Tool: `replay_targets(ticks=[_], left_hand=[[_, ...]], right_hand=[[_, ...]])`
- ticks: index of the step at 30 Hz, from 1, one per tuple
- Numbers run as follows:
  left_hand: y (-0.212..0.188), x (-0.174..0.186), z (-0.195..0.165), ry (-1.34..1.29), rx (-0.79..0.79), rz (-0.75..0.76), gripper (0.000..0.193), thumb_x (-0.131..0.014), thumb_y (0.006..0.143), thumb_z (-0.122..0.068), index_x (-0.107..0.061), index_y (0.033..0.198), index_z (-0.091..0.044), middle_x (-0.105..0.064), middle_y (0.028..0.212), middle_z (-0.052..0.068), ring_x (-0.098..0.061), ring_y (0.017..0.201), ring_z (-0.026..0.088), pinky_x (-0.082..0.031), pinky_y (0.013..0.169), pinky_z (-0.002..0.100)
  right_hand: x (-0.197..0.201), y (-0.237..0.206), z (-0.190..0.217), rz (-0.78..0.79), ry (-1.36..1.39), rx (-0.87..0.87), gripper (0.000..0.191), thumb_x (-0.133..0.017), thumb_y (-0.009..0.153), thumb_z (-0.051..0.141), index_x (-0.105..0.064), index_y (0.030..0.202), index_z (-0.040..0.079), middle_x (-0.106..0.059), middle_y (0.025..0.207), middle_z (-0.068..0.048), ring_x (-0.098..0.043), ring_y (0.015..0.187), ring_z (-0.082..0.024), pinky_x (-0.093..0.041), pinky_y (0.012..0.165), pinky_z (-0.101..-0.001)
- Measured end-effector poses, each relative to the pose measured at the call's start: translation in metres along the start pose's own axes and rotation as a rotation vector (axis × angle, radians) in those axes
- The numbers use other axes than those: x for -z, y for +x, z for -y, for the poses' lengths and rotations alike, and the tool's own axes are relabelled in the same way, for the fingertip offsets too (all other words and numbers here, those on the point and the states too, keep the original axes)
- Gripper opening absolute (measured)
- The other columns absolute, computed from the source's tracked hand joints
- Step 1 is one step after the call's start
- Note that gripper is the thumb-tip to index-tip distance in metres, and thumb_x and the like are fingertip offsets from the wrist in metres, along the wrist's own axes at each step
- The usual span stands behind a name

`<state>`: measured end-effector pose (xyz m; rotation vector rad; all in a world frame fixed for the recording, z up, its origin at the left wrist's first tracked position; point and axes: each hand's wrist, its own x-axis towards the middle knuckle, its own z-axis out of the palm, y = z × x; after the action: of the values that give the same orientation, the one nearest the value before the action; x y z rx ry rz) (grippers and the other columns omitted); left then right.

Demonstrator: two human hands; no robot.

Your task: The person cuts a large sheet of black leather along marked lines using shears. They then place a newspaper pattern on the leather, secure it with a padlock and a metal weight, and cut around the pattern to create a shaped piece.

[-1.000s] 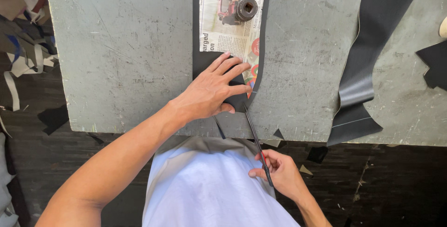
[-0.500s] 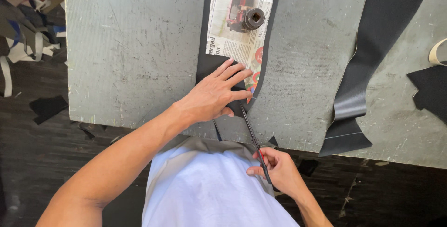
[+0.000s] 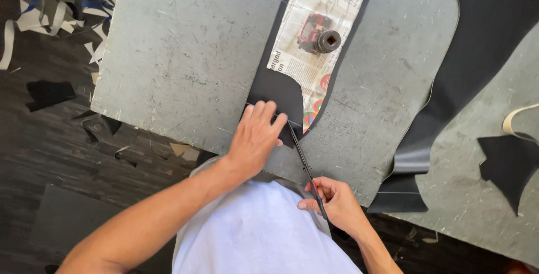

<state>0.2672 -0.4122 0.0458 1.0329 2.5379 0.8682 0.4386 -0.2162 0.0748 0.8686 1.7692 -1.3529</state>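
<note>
1. Scissors (image 3: 303,164), long, thin and dark, run on a slant from the near edge of the grey table (image 3: 185,55) up toward the black sheet piece (image 3: 278,91); tips lie just beside the left fingertips, handles sit in the right hand.
2. Right hand (image 3: 332,202) hangs off the table's near edge, fingers curled through and around the scissor handles, gripping them closed-fisted.
3. Left hand (image 3: 257,138) lies palm down, fingers together and extended, pressing flat on the lower end of the black sheet piece; fingertips touch the material just left of the blades.
4. Black sheet piece lies under a strip of newspaper (image 3: 320,32), which follows its length away from the person; dark edges show on both sides of the paper.
5. Round dark metal weight (image 3: 328,41) with a square hole sits on the newspaper, well apart from both hands.
6. Larger black sheet (image 3: 477,55) drapes across the table's right part.
7. Floor at left holds scattered offcuts (image 3: 50,16), pale and dark.
</note>
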Motion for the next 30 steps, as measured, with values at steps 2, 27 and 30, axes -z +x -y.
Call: replay_targets(ticks=[2, 27, 30], left_hand=[[-0.012, -0.008, -0.005, -0.037, 0.071, -0.09, 0.038, -0.084, 0.071, -0.015, -0.061, 0.099, -0.006, -0.053, 0.099, 0.013, -0.052, 0.096, 0.033, -0.042, 0.084, 0.046], [-0.046, -0.029, -0.014, -0.238, 0.296, -0.387, 0.017, -0.081, 0.078, -0.014, -0.07, 0.09, -0.007, -0.06, 0.092, 0.005, -0.056, 0.088, 0.027, -0.046, 0.081, 0.04], [-0.045, -0.028, -0.013, -0.241, 0.288, -0.379, 0.018, -0.081, 0.078, -0.013, -0.07, 0.089, -0.007, -0.06, 0.09, 0.005, -0.057, 0.088, 0.027, -0.045, 0.079, 0.04]], right_hand=[[0.005, 0.003, 0.001, 0.02, -0.022, 0.039, 0.038, -0.096, 0.067, 0.019, -0.07, 0.09, 0.002, -0.039, 0.058, 0.008, -0.034, 0.056, -0.006, -0.028, 0.052, -0.0253], [0.082, 0.049, 0.06, 0.288, -0.361, 0.063, 0.039, -0.095, 0.068, 0.024, -0.072, 0.093, 0.005, -0.04, 0.058, 0.01, -0.035, 0.053, -0.004, -0.027, 0.049, -0.0258], [0.086, 0.054, 0.071, 0.287, -0.444, 0.077, 0.038, -0.095, 0.068, 0.024, -0.072, 0.091, 0.005, -0.04, 0.057, 0.01, -0.034, 0.052, -0.005, -0.027, 0.049, -0.0269]])
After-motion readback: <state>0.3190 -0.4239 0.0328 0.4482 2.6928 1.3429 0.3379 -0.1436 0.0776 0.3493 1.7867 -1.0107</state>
